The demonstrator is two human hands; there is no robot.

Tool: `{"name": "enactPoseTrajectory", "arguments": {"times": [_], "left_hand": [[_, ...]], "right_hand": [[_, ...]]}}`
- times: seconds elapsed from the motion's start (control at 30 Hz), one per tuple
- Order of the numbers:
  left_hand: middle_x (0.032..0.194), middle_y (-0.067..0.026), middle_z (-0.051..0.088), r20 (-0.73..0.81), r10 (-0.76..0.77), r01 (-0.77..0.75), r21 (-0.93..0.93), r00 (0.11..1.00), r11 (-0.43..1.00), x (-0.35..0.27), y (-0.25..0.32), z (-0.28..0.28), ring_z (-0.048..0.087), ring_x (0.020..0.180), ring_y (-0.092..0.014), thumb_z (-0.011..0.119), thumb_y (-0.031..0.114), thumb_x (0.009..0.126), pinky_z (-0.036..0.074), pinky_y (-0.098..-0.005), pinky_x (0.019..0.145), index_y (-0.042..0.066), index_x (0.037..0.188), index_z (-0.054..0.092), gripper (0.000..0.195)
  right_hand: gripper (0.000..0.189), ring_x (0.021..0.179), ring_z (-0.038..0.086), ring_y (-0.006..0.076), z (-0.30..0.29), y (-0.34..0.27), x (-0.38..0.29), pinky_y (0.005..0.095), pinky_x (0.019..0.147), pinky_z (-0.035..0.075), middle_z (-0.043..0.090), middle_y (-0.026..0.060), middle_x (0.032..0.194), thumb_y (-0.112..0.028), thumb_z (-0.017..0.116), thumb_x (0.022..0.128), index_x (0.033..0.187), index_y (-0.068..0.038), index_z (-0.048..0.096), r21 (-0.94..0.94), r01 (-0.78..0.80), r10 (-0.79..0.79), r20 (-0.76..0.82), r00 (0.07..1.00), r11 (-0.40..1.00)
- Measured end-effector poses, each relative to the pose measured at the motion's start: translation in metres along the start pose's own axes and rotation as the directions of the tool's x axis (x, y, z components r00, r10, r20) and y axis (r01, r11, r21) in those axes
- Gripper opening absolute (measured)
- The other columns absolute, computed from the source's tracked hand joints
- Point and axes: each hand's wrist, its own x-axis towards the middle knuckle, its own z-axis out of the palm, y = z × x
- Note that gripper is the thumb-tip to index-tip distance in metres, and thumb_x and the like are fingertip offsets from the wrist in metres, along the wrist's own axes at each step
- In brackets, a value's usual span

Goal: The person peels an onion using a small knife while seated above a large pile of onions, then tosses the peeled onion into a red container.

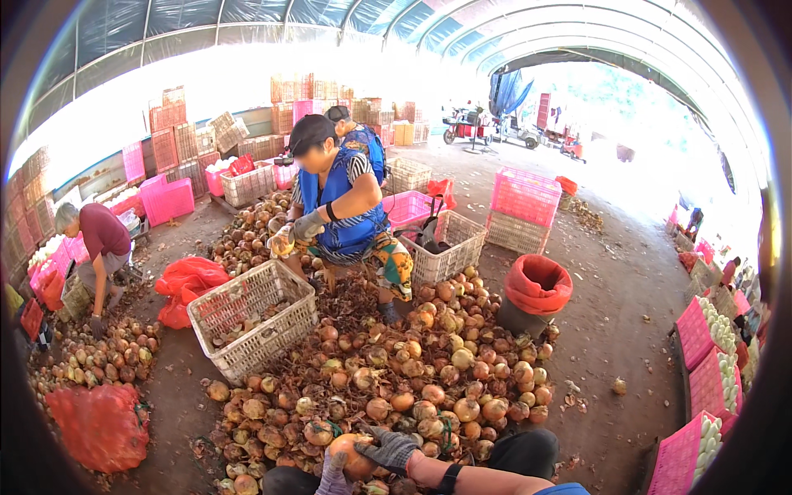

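At the bottom of the view a large yellow-brown onion (351, 456) is held between my two gloved hands. My left hand (335, 479), in a pale purple-grey glove, grips it from below and the near left side. My right hand (391, 450), in a dark grey knit glove, has its fingers on the onion's right side. A black band (450, 478) circles my right wrist. Whether my right hand also holds a small tool cannot be seen. A broad heap of unpeeled onions (402, 402) and loose dry skins spreads on the ground before my knees.
A slatted plastic crate (253, 318) with skins inside stands beyond the heap. Behind it a co-worker in a blue vest (346, 210) sits handling an onion. A bucket lined with a red bag (538, 288) stands right. Pink crates of pale produce (698, 383) line the far right.
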Motion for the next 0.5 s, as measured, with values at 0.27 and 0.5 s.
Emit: {"name": "enactPoseTrajectory", "arguments": {"times": [0.27, 0.5], "left_hand": [[0.166, -0.0153, 0.06, 0.139, -0.015, 0.009, 0.047, 0.99, 0.999, -0.018, 0.015, 0.018, 0.064, 0.148, -0.038, 0.084, 0.067, 0.095, 0.059, -0.0591, 0.118, 0.012, 0.17, 0.047, 0.1], [0.156, -0.0197, 0.066, 0.234, -0.062, 0.103, -0.164, 0.97, 0.981, -0.056, -0.003, -0.028, 0.07, 0.139, -0.038, 0.088, 0.049, 0.096, 0.06, -0.0559, 0.119, 0.001, 0.162, 0.052, 0.09]], "right_hand": [[0.083, 0.131, 0.073, 0.044, -0.005, 0.014, 0.014, 0.0519, 0.112, 0.057, 0.076, 0.0238, 0.143, -0.081, 0.05, 0.109, 0.162, -0.019, 0.064, -0.011, -0.031, 0.032, 0.097, 0.995, 0.999], [0.059, 0.117, 0.077, 0.0457, 0.015, 0.033, 0.003, 0.0532, 0.1, 0.061, 0.081, 0.0226, 0.126, -0.065, 0.058, 0.112, 0.148, -0.02, 0.071, -0.15, 0.12, -0.146, -0.173, 0.974, 0.981]]}}
